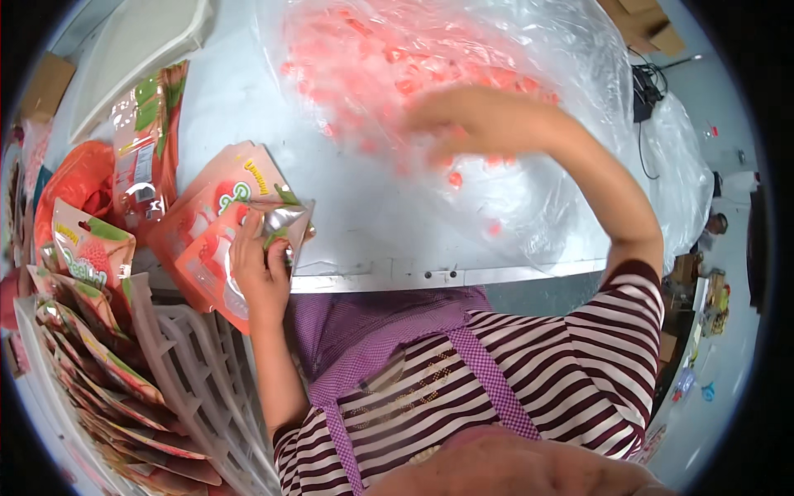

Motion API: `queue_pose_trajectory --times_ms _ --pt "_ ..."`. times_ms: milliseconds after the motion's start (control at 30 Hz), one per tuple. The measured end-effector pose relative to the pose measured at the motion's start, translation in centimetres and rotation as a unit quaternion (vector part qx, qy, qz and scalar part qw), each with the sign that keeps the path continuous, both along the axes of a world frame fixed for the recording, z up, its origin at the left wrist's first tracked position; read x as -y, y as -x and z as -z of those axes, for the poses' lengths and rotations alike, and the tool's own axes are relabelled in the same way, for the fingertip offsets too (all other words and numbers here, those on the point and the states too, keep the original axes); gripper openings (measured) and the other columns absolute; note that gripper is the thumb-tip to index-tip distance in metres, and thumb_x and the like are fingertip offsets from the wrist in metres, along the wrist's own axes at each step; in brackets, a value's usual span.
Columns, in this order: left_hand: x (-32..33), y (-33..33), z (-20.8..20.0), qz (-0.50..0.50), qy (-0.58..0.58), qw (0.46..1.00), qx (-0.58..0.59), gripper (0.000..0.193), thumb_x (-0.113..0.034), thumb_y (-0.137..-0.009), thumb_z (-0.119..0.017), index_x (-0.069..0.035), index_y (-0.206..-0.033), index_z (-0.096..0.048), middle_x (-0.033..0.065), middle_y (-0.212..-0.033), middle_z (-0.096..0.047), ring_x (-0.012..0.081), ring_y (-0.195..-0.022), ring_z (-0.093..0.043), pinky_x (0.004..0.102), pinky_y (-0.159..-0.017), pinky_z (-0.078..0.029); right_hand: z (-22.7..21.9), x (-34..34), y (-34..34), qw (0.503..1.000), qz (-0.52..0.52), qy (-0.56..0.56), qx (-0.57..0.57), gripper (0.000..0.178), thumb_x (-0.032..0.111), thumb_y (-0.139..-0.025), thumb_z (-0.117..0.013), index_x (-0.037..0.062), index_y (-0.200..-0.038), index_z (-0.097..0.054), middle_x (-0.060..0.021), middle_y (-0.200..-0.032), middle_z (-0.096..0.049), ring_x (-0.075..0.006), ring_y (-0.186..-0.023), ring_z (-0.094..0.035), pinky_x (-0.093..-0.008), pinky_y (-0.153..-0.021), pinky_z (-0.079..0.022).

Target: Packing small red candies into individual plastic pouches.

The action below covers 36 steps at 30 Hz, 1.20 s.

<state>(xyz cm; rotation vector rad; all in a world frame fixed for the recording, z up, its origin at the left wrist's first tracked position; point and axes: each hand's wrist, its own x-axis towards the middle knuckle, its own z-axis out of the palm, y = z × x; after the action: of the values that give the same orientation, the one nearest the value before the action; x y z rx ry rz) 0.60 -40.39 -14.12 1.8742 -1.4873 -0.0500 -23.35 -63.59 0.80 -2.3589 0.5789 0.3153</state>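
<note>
My left hand (260, 263) is closed on a pink-red printed pouch (213, 252) near the table's front edge. The pouch's mouth gapes, showing its silvery inside, with my thumb at the rim. More flat pouches (263, 165) of the same kind lie beneath it. Over a heap of small red-pink pieces (372, 50) hovers my right hand (484, 120), its fingers smeared by motion; whether it holds anything cannot be made out. The pieces lie in a large clear plastic bag (571, 45) spread on the table. A few loose red pieces (455, 178) sit nearer to me on the plastic.
A plastic crate (169, 347) packed with upright pouches (107, 364) stands at my left. Beyond it are a stack of flat pouches (141, 161), a red plastic bag (74, 178) and a white tray (136, 54). A black cable (643, 145) hangs at the right.
</note>
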Motion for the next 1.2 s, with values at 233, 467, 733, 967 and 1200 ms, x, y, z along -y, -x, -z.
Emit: queue_pose_trajectory --times_ms 233,467,733,967,1200 --pt "0.9 0.5 0.1 0.025 0.006 1.0 0.004 0.014 -0.012 -0.081 -0.06 0.001 -0.079 -0.055 0.0193 -0.119 -0.056 0.0363 -0.107 -0.053 0.0424 -0.09 -0.039 8.7 -11.7 13.6 0.975 0.11 0.188 0.043 0.049 0.032 -0.073 -0.07 0.0113 -0.115 -0.056 -0.0146 -0.136 -0.037 -0.0369 -0.126 -0.03 -0.049 -0.103 -0.025" --pt "0.5 0.1 0.6 0.005 -0.006 1.0 0.008 0.015 -0.012 -0.082 -0.06 0.002 -0.081 -0.054 0.0177 -0.121 -0.055 0.0364 -0.108 -0.052 0.0417 -0.089 -0.039 13.8 -8.5 9.2 0.941 0.096 0.311 0.09 0.041 0.037 -0.081 -0.06 0.0165 -0.117 -0.056 -0.0118 -0.141 -0.031 -0.0364 -0.132 -0.02 -0.0554 -0.107 -0.011" --pt "0.3 0.1 0.8 0.01 -0.012 1.0 0.006 0.015 -0.012 -0.083 -0.058 0.002 -0.084 -0.055 0.0174 -0.123 -0.054 0.0356 -0.11 -0.05 0.041 -0.093 -0.038 15.2 5.3 4.4 0.921 0.17 0.343 0.071 0.042 0.035 -0.084 -0.053 0.01 -0.118 -0.054 -0.0138 -0.138 -0.036 -0.0369 -0.129 -0.026 -0.0558 -0.104 -0.016" --pt "0.2 0.4 0.3 0.022 -0.006 1.0 -0.005 0.015 -0.012 -0.084 -0.057 0.003 -0.085 -0.056 0.019 -0.124 -0.053 0.0369 -0.111 -0.05 0.0392 -0.094 -0.039 15.3 4.9 4.1 0.911 0.179 0.361 0.086 0.03 0.023 -0.083 -0.052 0.0074 -0.108 -0.058 -0.0139 -0.135 -0.039 -0.0363 -0.123 -0.033 -0.0534 -0.102 -0.021" --pt "0.5 0.1 0.1 0.017 -0.014 1.0 0.011 0.015 -0.013 -0.085 -0.056 0.002 -0.084 -0.056 0.0188 -0.124 -0.053 0.0383 -0.112 -0.049 0.0411 -0.094 -0.038 11.9 -3.4 7.3 0.922 0.051 0.376 0.072 0.014 0.014 -0.08 -0.058 0.006 -0.091 -0.059 -0.0117 -0.122 -0.049 -0.0335 -0.119 -0.037 -0.0488 -0.101 -0.026"
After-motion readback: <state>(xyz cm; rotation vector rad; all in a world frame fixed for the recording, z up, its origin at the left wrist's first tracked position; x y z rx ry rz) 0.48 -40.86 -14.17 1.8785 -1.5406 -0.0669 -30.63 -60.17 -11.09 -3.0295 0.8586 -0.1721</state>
